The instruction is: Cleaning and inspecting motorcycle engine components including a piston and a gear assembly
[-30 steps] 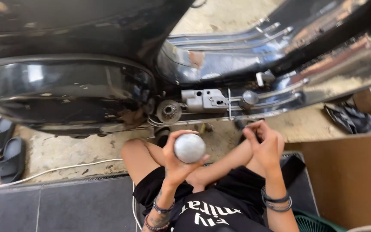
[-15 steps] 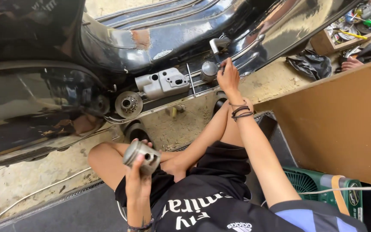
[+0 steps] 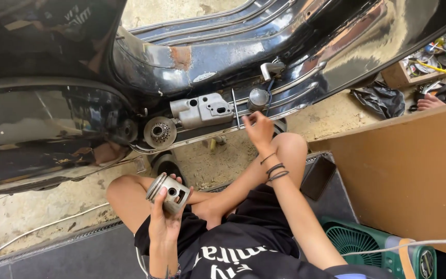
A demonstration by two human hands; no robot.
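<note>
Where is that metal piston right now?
The piston sits in the left hand, low and left of centre in the head view, over the person's left knee.

1 grey metal cylindrical piston (image 3: 169, 192), 1 black glossy scooter body (image 3: 52, 124), 1 green plastic fan (image 3: 367, 243), 1 black flat phone (image 3: 318, 177), 2 hands.

Person seated cross-legged: black short-sleeved shirt (image 3: 243, 253) with white lettering on the chest, black shorts (image 3: 256, 212), legs bare. Right wrist carries several thin dark bands (image 3: 274, 169). Left hand (image 3: 163, 219) and right hand (image 3: 258, 129) ungloved.
</note>
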